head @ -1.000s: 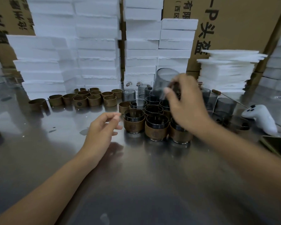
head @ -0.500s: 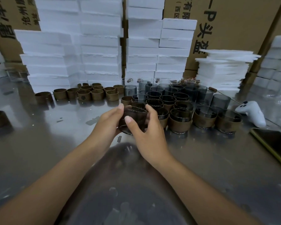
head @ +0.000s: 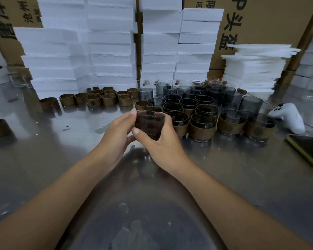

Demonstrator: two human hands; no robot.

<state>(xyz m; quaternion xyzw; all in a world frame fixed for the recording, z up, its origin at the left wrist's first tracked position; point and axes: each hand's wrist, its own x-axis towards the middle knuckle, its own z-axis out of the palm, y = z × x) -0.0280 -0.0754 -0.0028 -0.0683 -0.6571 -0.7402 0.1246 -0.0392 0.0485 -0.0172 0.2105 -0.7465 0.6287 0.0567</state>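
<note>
Centre of frame: both hands hold one dark glass (head: 149, 123) just above the tabletop (head: 43, 159), upright, mouth up. Left hand (head: 116, 134) is on its left side, fingers behind and thumb tip at the rim. Right hand (head: 163, 143) wraps the right side and bottom, thumb across the front. Both grips are closed round the glass, narrow, nothing else in them.

Step in hand, as I read it: fitting a brown band onto the glass. The wall looks brownish, but I cannot tell if a band is already on it or it is only the tint.

Loose bands (head: 98, 100) sit in a row at upper left of centre. Banded glasses (head: 202, 130) stand just right of the hands, touching each other, with bare glasses (head: 251, 103) behind them (plenty left to do).

Next move likely calls for:
- seating the band square on the lower wall, if it is on
- setting the glass down beside the banded group without knocking the packed neighbours

Background: white foam blocks (head: 112, 51) and cardboard boxes (head: 269, 18). A white controller (head: 289, 116) lies at right.
</note>
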